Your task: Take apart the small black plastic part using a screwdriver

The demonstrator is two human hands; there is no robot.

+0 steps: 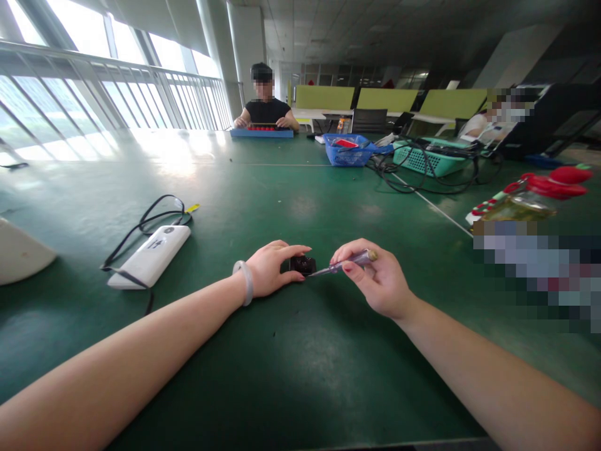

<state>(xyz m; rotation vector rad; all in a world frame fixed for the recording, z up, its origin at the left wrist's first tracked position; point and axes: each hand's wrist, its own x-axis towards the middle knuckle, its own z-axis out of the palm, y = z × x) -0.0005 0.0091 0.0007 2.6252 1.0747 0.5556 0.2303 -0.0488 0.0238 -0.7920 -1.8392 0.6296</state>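
A small black object (303, 265) lies on the green table (291, 376) near the middle of the view. My left hand (277, 266), with a pale bangle (245, 283) at the wrist, grips it from the left between thumb and fingers. To the right, my right hand (375, 275) is closed around a screwdriver (350, 262) with a clear purplish handle. The screwdriver points left, and its tip is at the lower right edge of the black object; whether they touch is too small to tell.
At the left lies a white power bank (153, 257) with a black cable. Farther back are a blue basket (348, 155), a green basket (432, 161) with black cables, and a person (265, 109) behind a blue tray (261, 133). A red-lidded bottle (526, 203) stands right.
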